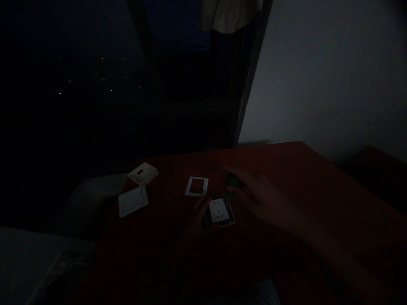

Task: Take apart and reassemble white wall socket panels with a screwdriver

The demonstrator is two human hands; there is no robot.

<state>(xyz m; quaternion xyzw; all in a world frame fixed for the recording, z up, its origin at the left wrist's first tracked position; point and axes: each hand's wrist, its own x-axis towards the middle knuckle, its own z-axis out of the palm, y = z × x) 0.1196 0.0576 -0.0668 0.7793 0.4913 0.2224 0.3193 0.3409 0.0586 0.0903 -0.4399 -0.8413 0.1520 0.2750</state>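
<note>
A wall socket point(218, 211) with a white face and a dark surround lies on the reddish table. My left hand point(200, 216) grips it from the left side, fingers at the top edge and thumb at the bottom. In my right hand point(254, 190) is a screwdriver point(233, 181) with a green handle, its shaft pointing down to the socket's upper right corner. Just behind the socket lies a white square frame point(196, 186) with an open middle. Darkness hides the finer details of both hands.
At the table's left edge are a pale box-like piece point(143, 173) with a small rectangular hole and a white rectangular plate point(133, 201). A dark window point(178, 76) stands behind the table point(280, 159), and a pale wall point(324, 76) rises at the right.
</note>
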